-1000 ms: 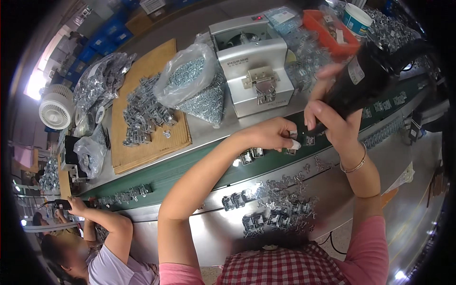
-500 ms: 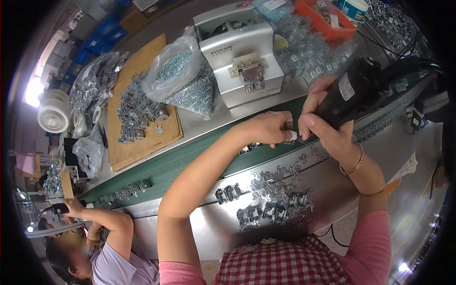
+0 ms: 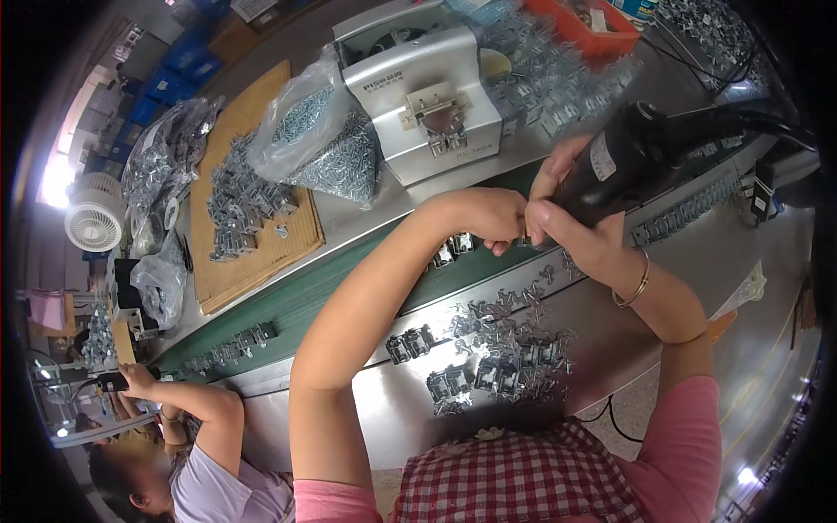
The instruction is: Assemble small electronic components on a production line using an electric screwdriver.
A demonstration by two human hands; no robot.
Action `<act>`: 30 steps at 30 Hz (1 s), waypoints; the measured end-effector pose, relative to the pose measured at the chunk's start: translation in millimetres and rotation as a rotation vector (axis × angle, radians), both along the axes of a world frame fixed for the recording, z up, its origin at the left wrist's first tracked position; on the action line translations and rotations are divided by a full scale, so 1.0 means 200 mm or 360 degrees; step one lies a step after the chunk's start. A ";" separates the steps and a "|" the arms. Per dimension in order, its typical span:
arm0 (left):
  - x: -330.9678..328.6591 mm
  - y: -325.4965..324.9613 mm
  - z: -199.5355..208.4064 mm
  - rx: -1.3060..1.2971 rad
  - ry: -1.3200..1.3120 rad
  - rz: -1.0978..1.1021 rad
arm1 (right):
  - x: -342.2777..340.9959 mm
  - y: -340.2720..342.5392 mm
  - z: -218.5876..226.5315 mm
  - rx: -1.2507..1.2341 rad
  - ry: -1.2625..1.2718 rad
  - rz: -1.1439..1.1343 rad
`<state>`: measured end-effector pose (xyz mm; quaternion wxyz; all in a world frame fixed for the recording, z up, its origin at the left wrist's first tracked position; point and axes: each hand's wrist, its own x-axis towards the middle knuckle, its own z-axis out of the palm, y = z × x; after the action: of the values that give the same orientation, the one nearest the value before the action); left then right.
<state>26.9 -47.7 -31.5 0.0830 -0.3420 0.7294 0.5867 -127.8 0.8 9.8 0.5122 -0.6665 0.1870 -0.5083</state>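
My right hand (image 3: 586, 228) is wrapped round a black corded electric screwdriver (image 3: 621, 166), its tip pointing left and down. My left hand (image 3: 490, 216), over the green conveyor belt (image 3: 344, 277), is closed with fingers curled close to the tool's tip. What its fingertips hold is mostly hidden, a small metal piece at most showing between the hands. Right beside the left hand, small metal bracket assemblies (image 3: 452, 249) sit on the belt. Nearer me, several more bracket assemblies (image 3: 497, 375) lie on the steel worktop with a spread of small loose metal parts (image 3: 497, 318).
Beyond the belt stand a silver screw-feeder machine (image 3: 423, 105), a plastic bag of screws (image 3: 336, 144), and cardboard (image 3: 261, 270) bearing metal brackets. An orange bin (image 3: 593, 35) is at the far right. A co-worker (image 3: 209, 436) works at the left, beside more parts (image 3: 231, 346) on the belt.
The screwdriver and my right hand have moved left, closing in on my left hand. The view has shifted slightly. The white piece seen at my left fingertips earlier is now hidden.
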 end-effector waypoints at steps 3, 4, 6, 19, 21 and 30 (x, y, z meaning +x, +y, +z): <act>0.00 -0.03 -0.12 -0.0033 0.0052 -0.0061 | -0.02 0.00 0.00 -0.0132 0.0055 -0.0009; 0.01 -0.04 -0.19 -0.0185 0.0180 -0.0088 | -0.02 0.02 0.04 -0.0394 0.0294 0.0006; 0.00 -0.04 -0.19 -0.0400 0.0261 -0.0072 | -0.03 0.10 0.01 -0.0452 0.0468 -0.0073; 0.12 0.26 0.20 -0.1462 -0.0562 0.0152 | -0.11 0.00 -0.01 -0.0179 -0.0135 -0.0010; 0.12 0.31 0.11 -0.1615 -0.0503 0.0161 | -0.04 -0.03 -0.01 0.0185 0.0090 -0.0063; 0.09 0.39 -0.09 -0.1534 -0.0291 0.0645 | 0.25 -0.28 0.18 -0.0306 -0.0436 -0.0017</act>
<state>45.2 29.5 -49.7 -0.1355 -0.5252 0.8253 0.1570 -77.0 -55.1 45.6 0.4642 -0.6359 0.0693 -0.6127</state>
